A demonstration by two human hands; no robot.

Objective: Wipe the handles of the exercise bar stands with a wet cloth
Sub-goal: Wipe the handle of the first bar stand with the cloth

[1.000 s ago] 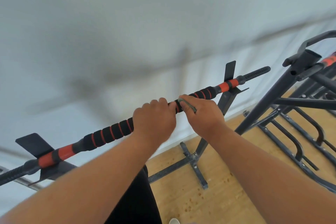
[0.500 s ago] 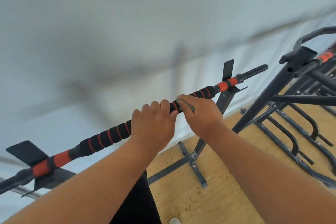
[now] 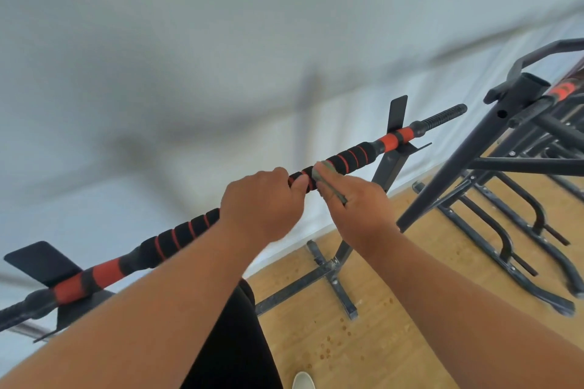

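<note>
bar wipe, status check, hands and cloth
Left hand grips bar. Right hand holds cloth on foam grip. Nothing in the way.

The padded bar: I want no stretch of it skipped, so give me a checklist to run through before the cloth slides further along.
1. Left hand steadies the padded bar: ok, fingers curled over it.
2. Right hand holds the cloth: ok, pinched against the foam.
3. Cloth wraps all round the bar: cannot tell, only a thin edge shows.
4. Cloth is wet: cannot tell.
5. Bar seated on both stands: ok, it lies in the far cradle and the near cradle.
6. Path to the far end free: ok, nothing on the foam between the cloth and the far cradle.
</note>
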